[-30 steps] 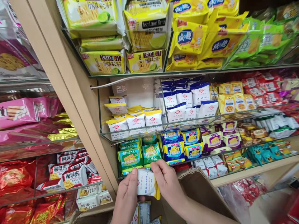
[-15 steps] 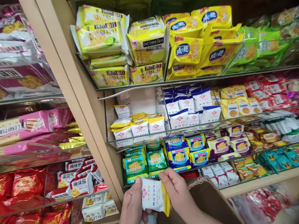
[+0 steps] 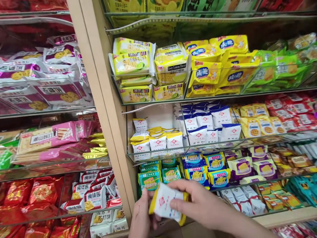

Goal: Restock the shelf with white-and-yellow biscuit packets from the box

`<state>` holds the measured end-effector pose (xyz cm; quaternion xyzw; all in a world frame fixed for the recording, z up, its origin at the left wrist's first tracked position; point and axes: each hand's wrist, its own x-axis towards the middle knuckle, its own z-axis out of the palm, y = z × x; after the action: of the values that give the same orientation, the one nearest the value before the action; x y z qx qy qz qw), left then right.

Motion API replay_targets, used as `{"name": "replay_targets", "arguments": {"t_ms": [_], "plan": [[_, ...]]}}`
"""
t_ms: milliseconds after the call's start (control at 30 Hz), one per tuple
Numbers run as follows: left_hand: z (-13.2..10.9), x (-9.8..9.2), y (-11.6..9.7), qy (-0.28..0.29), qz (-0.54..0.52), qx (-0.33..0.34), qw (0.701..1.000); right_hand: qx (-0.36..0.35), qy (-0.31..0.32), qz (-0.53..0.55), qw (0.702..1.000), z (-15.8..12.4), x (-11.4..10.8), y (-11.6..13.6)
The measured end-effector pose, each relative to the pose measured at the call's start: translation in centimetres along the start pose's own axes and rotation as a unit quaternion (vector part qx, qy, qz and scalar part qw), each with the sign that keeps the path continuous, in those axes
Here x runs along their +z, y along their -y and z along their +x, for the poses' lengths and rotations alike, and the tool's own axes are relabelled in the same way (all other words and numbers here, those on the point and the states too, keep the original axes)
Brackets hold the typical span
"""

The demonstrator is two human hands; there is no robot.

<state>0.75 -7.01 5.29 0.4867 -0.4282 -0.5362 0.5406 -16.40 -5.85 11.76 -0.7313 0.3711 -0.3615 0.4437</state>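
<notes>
A white snack packet (image 3: 163,201) with yellow ends and a red diamond mark is tilted in front of the lower shelves. My right hand (image 3: 198,203) pinches it, thumb across the front and fingers over the top edge. My left hand (image 3: 140,216) is half open at the packet's left end, its thumb raised and its fingertips partly hidden below the packet. Whether it touches the packet is hard to see. Just behind are green cracker packets (image 3: 149,180) and blue-and-yellow ones (image 3: 196,174).
Matching white-and-yellow packets (image 3: 158,144) stand in a glass-fronted bin (image 3: 148,158) above my hands. Blue-topped white packets (image 3: 198,135) fill the bin beside it. A wooden upright (image 3: 109,109) divides the shelves on the left. Yellow lemon biscuit packs (image 3: 132,62) sit higher up.
The view has shifted up and left. My right hand has moved across the packet's front, and the packet now tilts down to the right. My left thumb has come off its face.
</notes>
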Motion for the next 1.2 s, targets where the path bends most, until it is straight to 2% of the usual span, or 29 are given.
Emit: {"name": "replay_targets", "arguments": {"t_ms": [100,167,267,367,467,633,800,933,1000,1067,1200], "plan": [[0.7,-0.5,0.4,0.019,-0.048,-0.005,0.999,-0.104,-0.039,0.036,0.993,1.9,-1.2,4.6],[0.9,-0.5,0.7,0.027,-0.056,0.002,0.998,-0.125,-0.051,0.061,0.989,4.1,-1.6,7.3],[0.7,-0.3,1.0,0.043,-0.055,0.011,0.997,-0.051,-0.034,0.131,0.989,7.9,-1.4,10.2],[0.3,-0.3,1.1,0.055,-0.053,0.017,0.997,0.026,-0.022,0.181,0.983,10.5,-0.9,11.6],[0.0,-0.4,1.1,0.064,-0.052,0.024,0.996,0.033,-0.024,0.172,0.984,11.7,-0.9,12.2],[-0.3,-0.4,1.1,0.076,-0.046,0.028,0.996,-0.007,-0.062,0.149,0.987,13.2,-1.6,12.8],[-0.6,-0.3,1.2,0.086,-0.007,0.044,0.995,-0.096,-0.095,0.031,0.990,15.5,-2.2,12.2],[-0.7,-0.3,1.4,0.088,0.001,0.051,0.995,-0.169,-0.130,-0.121,0.970,16.3,-3.1,11.1],[-0.8,-0.2,1.4,0.089,0.005,0.055,0.994,-0.164,-0.159,-0.215,0.950,16.4,-3.6,10.8],[-0.9,-0.2,1.4,0.087,0.014,0.062,0.994,-0.123,-0.194,-0.283,0.931,16.5,-4.0,10.7],[-1.1,0.0,1.3,0.081,0.039,0.075,0.993,-0.058,-0.232,-0.311,0.920,16.9,-4.1,10.5]]}}
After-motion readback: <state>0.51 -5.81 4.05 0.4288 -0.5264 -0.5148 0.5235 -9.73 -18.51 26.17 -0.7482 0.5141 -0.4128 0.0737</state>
